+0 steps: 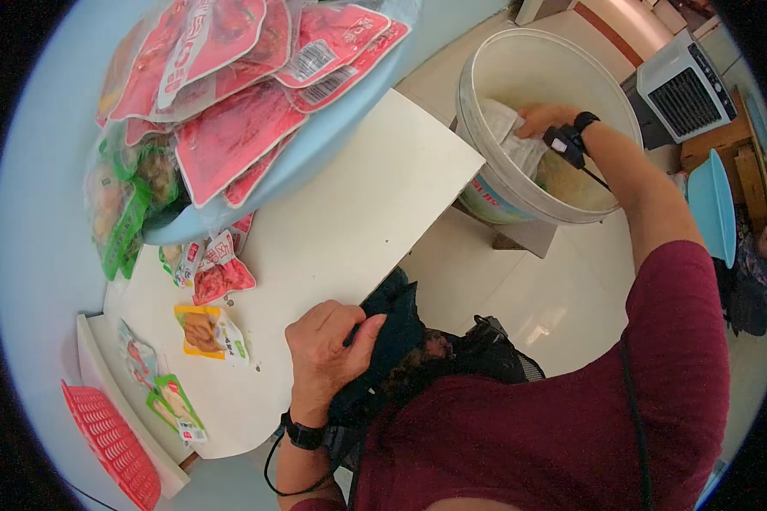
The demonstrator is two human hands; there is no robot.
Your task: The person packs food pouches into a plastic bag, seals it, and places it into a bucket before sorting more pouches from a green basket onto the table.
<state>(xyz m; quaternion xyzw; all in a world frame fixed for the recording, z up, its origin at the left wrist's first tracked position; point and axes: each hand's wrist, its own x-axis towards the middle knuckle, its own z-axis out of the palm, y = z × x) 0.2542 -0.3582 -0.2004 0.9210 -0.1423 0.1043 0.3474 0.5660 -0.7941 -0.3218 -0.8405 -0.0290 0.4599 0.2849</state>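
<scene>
My right hand (547,118) reaches inside a large white bucket (466,98). Its fingers are closed on a whitish crumpled plastic bag (513,140); the fingertips are partly hidden. At the table's front edge, my left hand (331,339) is loosely curled, thumb out to the side, with nothing visible in it. Left of that hand, a yellow-and-white snack packet (211,333) lies on the white table (349,221). Beyond it are a red snack packet (222,271) and, nearer the table's left end, a green packet (177,407).
A light-blue basin (332,140) piled with red packets (234,140) stands on the table's far side. A red plastic basket (115,443) is at the lower left. Beyond the bucket stand an air cooler (686,85) and a blue tub (712,209).
</scene>
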